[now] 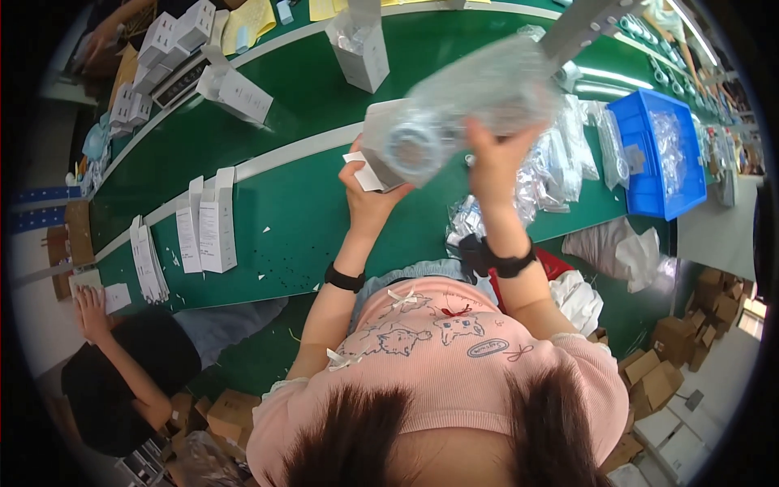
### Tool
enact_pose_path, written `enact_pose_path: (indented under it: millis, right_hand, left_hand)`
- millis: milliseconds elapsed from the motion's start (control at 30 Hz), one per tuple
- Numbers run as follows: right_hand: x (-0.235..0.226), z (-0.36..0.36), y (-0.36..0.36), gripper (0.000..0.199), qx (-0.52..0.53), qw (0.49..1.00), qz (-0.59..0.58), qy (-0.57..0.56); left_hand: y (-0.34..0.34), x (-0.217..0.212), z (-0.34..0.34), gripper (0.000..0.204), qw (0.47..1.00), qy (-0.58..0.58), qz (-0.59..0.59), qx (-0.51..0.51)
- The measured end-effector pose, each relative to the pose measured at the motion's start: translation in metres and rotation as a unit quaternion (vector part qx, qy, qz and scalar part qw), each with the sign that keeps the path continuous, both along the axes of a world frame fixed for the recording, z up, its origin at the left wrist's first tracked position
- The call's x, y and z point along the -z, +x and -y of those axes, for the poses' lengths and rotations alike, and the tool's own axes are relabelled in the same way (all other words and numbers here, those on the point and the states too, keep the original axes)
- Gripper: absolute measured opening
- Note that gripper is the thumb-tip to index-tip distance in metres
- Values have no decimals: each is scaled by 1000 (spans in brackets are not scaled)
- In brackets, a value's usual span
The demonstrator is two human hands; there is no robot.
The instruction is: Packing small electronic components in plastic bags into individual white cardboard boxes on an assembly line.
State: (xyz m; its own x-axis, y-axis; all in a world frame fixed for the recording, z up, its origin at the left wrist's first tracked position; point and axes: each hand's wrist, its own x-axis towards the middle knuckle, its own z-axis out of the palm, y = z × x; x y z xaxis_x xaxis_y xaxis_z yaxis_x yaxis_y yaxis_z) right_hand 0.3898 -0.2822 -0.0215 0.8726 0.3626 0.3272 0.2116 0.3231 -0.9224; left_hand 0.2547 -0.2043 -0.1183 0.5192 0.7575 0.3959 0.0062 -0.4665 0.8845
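My left hand (pixel 372 195) is closed around a small white carton (pixel 380 134), held tilted above the green table with an end flap folded out. A clear plastic bag (pixel 487 81), smeared by motion, is gripped in my right hand (pixel 497 162). Inside the bag, a pale ring-shaped part (pixel 412 150) sits against the carton's open end; I cannot tell whether any of it is inside. The rest of the bag's contents is too blurred to name. More clear-bagged parts (pixel 560 158) lie on the table by my right forearm.
Beyond the bagged parts stands a blue bin (pixel 639 183). White cartons (pixel 215 223) stand at left beside flattened ones (pixel 148 264). Open cartons (pixel 361 57) rest on the far green strip. A grey metal post (pixel 580 28) juts in overhead. Another person's hand (pixel 91 312) is at far left.
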Motion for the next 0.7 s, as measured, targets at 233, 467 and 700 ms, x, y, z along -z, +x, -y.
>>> enact_pose_path:
  millis: [233, 467, 700]
  right_hand:
    - [14, -2, -32, 73, -212, 855, 360, -308]
    - [90, 126, -3, 73, -259, 670, 524, -457]
    - [180, 106, -20, 74, -163, 698, 483, -503]
  left_hand:
    - [-28, 34, 15, 77, 993, -106, -36, -47]
    - [-43, 22, 0, 77, 998, 3, 59, -13]
    - [-50, 18, -4, 79, 996, 6, 88, -34]
